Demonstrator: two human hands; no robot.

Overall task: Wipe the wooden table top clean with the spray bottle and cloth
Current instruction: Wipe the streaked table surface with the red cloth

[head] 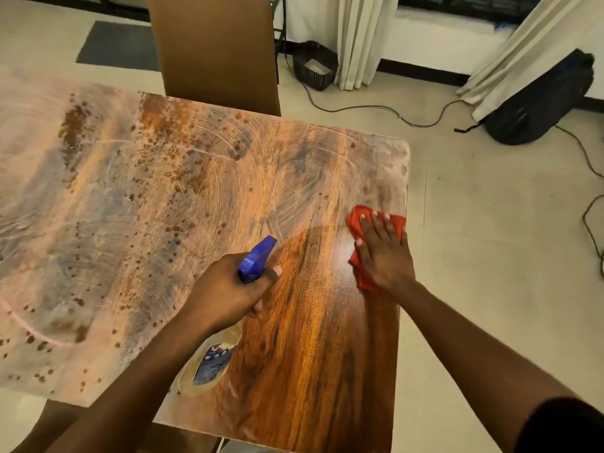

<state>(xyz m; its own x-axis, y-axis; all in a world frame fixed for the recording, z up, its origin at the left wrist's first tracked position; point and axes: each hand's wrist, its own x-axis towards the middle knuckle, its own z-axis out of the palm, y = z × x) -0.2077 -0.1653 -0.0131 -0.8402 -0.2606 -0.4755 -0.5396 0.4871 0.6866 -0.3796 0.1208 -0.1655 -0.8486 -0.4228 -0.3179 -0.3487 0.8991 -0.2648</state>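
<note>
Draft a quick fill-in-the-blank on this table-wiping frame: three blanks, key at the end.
1. The left hand grips a ____ spray bottle.
2. The right hand presses flat on a ____ cloth on the table.
3. At the table's far edge stands a brown ____.
Missing words: blue; red; chair.

A brown chair (215, 50) is standing on the pale floor (490, 256), a grey mat (117, 44) lying beyond it. Cream curtains (359, 40) are hanging along the white wall (441, 40). A black basket (313, 68) and a black backpack (539, 99) are sitting below them, with a cable (359, 107) trailing between.
</note>
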